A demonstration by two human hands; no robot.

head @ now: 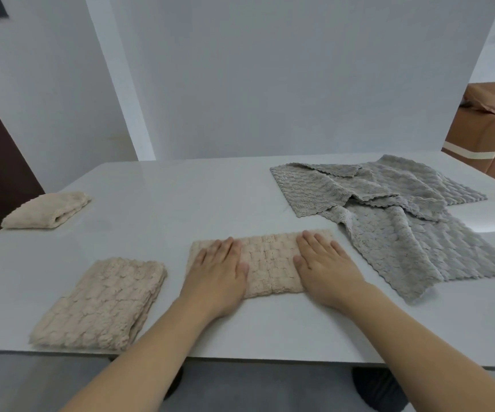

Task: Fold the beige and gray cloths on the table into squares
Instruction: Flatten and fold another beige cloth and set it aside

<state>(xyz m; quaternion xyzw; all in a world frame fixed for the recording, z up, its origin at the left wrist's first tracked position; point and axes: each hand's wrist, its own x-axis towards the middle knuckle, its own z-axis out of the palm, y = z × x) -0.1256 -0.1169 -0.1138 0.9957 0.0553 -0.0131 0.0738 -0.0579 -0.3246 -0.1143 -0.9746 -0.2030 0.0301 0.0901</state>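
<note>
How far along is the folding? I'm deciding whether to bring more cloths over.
Two beige cloths look done: one folded at the near left edge and one at the far left. A third beige cloth, folded into a strip, lies under the left hand and right hand, both pressing it flat. The gray cloths are left, lying unfolded in a loose overlapping pile on the right.

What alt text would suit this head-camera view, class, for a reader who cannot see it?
Both hands, left hand and right hand, press flat on a beige cloth on a white table. Two folded beige cloths lie left; unfolded gray cloths lie right.
</note>
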